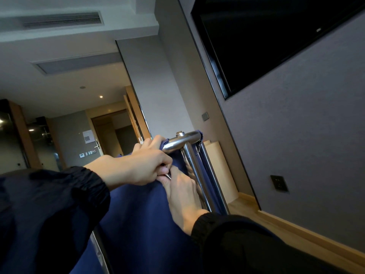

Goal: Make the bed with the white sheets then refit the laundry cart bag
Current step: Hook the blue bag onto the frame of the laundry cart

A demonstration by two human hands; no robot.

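Observation:
The dark blue laundry cart bag (138,214) hangs from the cart's steel frame (183,142), whose curved top corner and upright tubes show at centre. My left hand (142,165) grips the bag's top edge just below that corner, with a small metal hook or clip poking out under its fingers. My right hand (183,198) reaches up from below, and its fingertips pinch the blue fabric right at the clip. Both wrists wear dark sleeves. The bed and white sheets are out of view.
A dark wall-mounted TV (266,40) hangs on the grey wall to the right, with a wall socket (279,183) lower down. A wooden floor strip (246,208) runs along the wall. The room's entrance door (110,133) lies far behind.

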